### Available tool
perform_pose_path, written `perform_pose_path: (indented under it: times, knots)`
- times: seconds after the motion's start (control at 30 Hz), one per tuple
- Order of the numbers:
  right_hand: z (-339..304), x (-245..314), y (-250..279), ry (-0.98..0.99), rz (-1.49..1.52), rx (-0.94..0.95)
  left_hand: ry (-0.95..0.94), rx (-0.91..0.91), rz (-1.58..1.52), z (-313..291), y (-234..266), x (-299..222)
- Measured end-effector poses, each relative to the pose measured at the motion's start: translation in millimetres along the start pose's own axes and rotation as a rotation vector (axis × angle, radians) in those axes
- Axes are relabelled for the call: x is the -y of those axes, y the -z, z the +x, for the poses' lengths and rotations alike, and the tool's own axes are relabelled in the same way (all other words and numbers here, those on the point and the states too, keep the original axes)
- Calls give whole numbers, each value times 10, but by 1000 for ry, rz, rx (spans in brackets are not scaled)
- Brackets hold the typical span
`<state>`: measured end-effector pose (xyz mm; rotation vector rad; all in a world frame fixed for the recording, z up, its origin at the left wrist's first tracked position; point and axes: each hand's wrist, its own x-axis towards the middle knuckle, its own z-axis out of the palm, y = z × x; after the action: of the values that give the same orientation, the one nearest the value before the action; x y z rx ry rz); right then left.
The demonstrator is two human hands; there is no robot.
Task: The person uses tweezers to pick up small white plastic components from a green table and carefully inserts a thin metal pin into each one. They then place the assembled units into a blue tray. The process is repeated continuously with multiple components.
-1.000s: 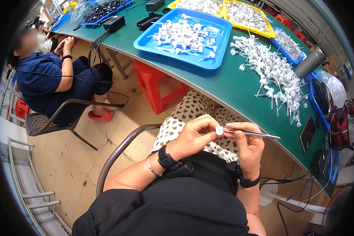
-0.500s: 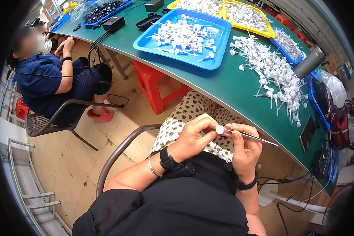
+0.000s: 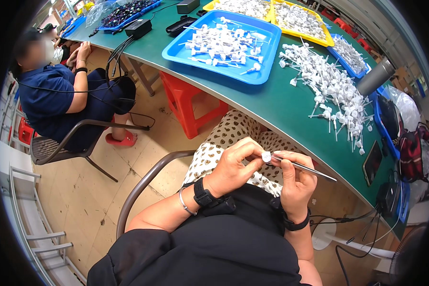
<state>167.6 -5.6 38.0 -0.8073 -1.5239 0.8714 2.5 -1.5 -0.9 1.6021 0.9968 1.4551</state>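
Observation:
My left hand [image 3: 237, 165] pinches a small white plastic cap [image 3: 266, 157] between thumb and fingers, over my lap. My right hand [image 3: 296, 180] grips thin metal tweezers [image 3: 306, 167], whose tip meets the white cap and whose long end points right toward the table edge. Both hands touch each other just in front of the green table [image 3: 271, 102]. A black watch sits on my left wrist, a black band on my right.
A blue tray [image 3: 263, 54] holding several white parts lies on the table, with a loose heap of white parts [image 3: 332, 90] to its right and yellow trays [image 3: 321, 29] behind. A grey cylinder [image 3: 375, 76] stands at right. A seated person [image 3: 62, 97] is at left; a red stool [image 3: 188, 107] stands under the table.
Both hands have stayed together over my lap, shifting only slightly. The tweezers' long end has tipped a little lower to the right.

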Motion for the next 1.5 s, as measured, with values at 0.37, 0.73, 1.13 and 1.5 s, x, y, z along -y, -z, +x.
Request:
perform_pose_path:
  times: [0.37, 0.73, 1.13, 1.5]
  knots:
    - [7, -18, -9, 13, -52, -19, -92, -24, 102, 15, -12, -21]
    - [0, -10, -16, -28, -101, -46, -116, -8, 169, 4, -15, -18]
    - [10, 6, -4, -55, -85, -38, -59, 22, 80, -17, -28, 21]
    - [43, 96, 96, 8, -254, 99, -110, 67, 75, -40, -23, 65]
